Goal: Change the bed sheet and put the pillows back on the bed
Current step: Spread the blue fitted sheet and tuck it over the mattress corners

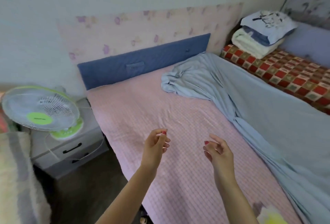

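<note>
Your two hands, left [155,146] and right [217,149], are hovering loose-fingered, grasping nothing, over the bed [160,116]; one sheet [259,109] is lying bunched along its right edge.

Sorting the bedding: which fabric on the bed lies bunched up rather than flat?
The light blue sheet, crumpled along the right side; the pink checked cover lies flat.

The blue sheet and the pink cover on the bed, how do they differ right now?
The blue sheet is plain and rumpled, bunched toward the headboard and lying along the bed's far side; the pink cover is checked and lies flat and smooth. The blue sheet lies on top, the pink cover underneath. Neither hand touches either.
</note>
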